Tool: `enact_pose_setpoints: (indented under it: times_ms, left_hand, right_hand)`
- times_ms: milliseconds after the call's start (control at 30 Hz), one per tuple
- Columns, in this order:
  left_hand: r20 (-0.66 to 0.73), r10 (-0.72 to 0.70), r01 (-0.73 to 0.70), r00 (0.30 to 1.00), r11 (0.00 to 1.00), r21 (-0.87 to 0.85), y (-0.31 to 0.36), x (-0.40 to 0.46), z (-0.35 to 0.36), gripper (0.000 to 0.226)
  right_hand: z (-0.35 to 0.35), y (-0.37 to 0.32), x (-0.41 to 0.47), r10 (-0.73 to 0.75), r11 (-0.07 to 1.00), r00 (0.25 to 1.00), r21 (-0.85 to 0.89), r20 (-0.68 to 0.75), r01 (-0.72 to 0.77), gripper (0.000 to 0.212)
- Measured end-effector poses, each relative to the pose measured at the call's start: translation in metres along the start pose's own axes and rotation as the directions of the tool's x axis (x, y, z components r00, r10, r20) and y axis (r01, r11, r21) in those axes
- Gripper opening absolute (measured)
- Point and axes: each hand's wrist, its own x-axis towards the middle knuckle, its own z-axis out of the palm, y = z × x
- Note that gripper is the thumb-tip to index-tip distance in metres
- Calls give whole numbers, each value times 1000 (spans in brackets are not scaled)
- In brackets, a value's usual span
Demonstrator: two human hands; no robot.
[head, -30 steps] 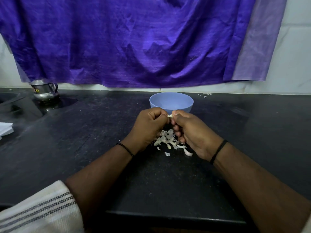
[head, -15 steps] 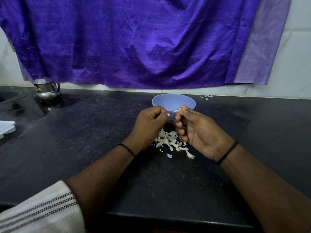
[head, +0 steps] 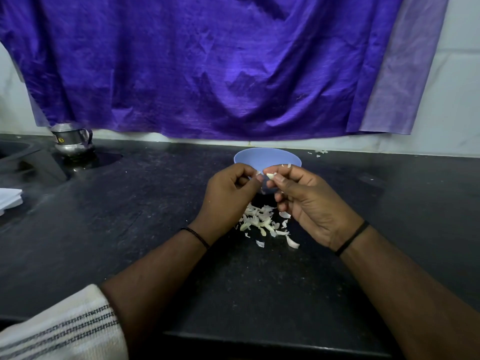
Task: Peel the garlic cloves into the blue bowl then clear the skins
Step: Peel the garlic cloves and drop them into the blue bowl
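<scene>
Two hands up just in front of the round light-blue plastic bowl, blocking its near rim. Right hand pinches a small pale garlic clove between thumb and fingertips; left hand is curled, pinching a tiny scrap of skin. Loose heap of white papery garlic skins lies on the black stone desk nearer than the bowl, below the hands. Small steel jug sits far left of the bowl, purple cloth hangs behind it.
</scene>
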Motion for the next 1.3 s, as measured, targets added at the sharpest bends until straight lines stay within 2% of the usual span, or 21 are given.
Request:
enact_pose_setpoints:
  times_ms: [200,400,500,567,667,833,967,1100,1300]
  left_hand:
    - [56,55,-49,997,994,-102,7,-3,0,11]
    - [-3,33,-33,999,983,-182,14,-4,0,11]
    - [-23,26,-30,999,983,-182,15,-5,0,8]
    - [-46,22,-29,999,985,-168,15,-5,-1,7]
    - [-74,7,-17,997,989,-145,13,-3,-1,7]
    - [-24,-13,10,1000,995,-101,9,-3,-1,6]
    - [22,-33,35,999,994,-107,9,-3,-1,6]
    - [33,-62,67,998,980,-185,9,-2,-2,6]
    - [63,-132,145,989,938,-316,10,-1,-4,8]
  right_hand:
    - [0,1,1,-58,998,994,-10,-93,58,19]
    - [3,-2,0,-57,998,983,2,-173,58,19]
    - [4,0,-2,-110,988,970,-132,-215,83,13]
    - [5,2,-2,-257,923,931,-352,-259,156,12]
    - [7,3,-3,-461,764,858,-592,-225,255,17]
    - [9,5,-5,-519,675,845,-668,-129,313,19]
    - [7,6,-4,-561,600,823,-725,-82,337,10]
    - [6,7,-3,-559,596,826,-731,-80,333,10]
    - [6,8,-2,-547,649,832,-676,-96,349,16]
